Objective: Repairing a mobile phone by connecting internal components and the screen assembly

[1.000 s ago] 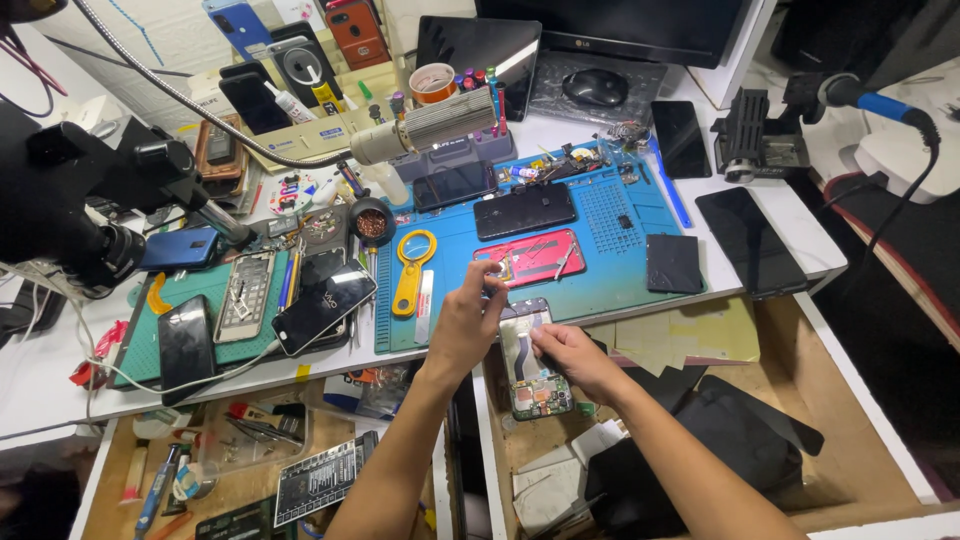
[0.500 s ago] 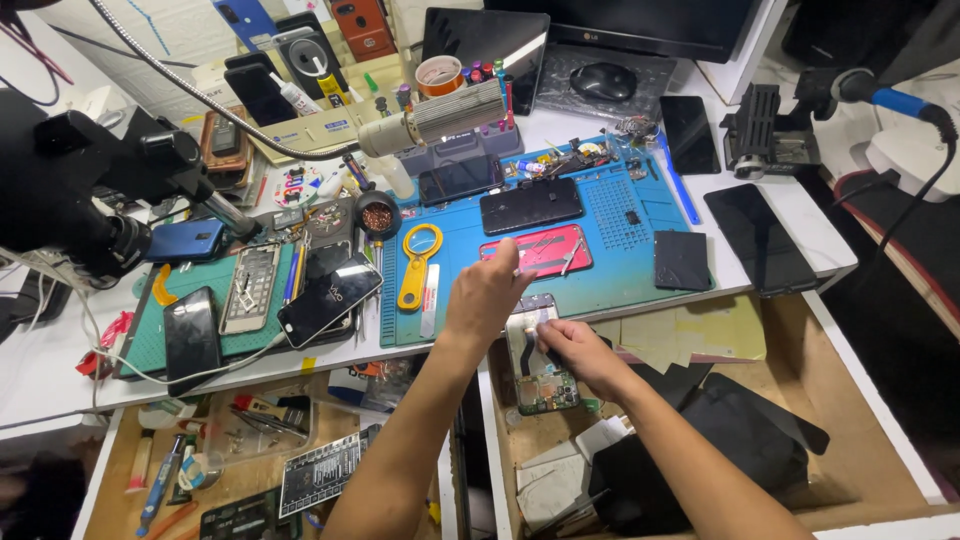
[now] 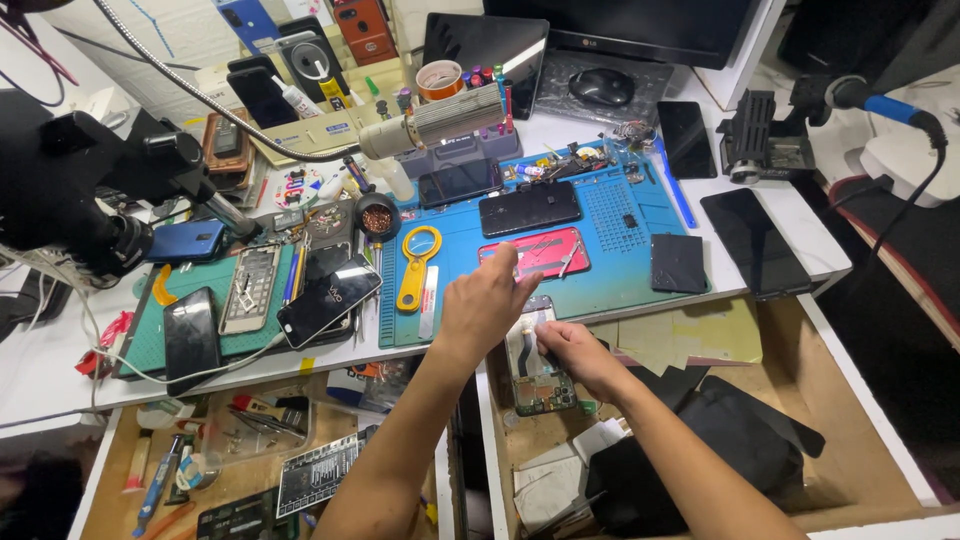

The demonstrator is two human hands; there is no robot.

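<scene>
Left hand: the left hand [image 3: 487, 303] hovers over the front edge of the blue silicone work mat [image 3: 610, 275], fingers bent and drawn together. Whether anything is pinched between the fingertips cannot be told.
Right hand: the right hand [image 3: 575, 355] grasps the opened phone with its back cover removed [image 3: 537, 362], thumb and fingers pressed on the right edge of the frame.
Opened phone: held just below the left hand, over the open right-hand wooden drawer [image 3: 860, 400]. Exposed green circuit board faces up at the lower end.
Ahead of the left hand: a red phone back panel [image 3: 535, 252] lies flat on the mat, near the fingertips. A black smartphone [image 3: 529, 208] lies face down just beyond it.
Left of the left hand: a yellow ring-handled plastic opening tool [image 3: 416, 265] rests on the mat's left portion.
Right of the left hand: a small dark square panel [image 3: 678, 263] lies on the mat, well apart.
Further left: a green cutting mat [image 3: 190, 290] carries several phones.
Under the right forearm: black flat sheets [image 3: 700, 450] fill the drawer.
</scene>
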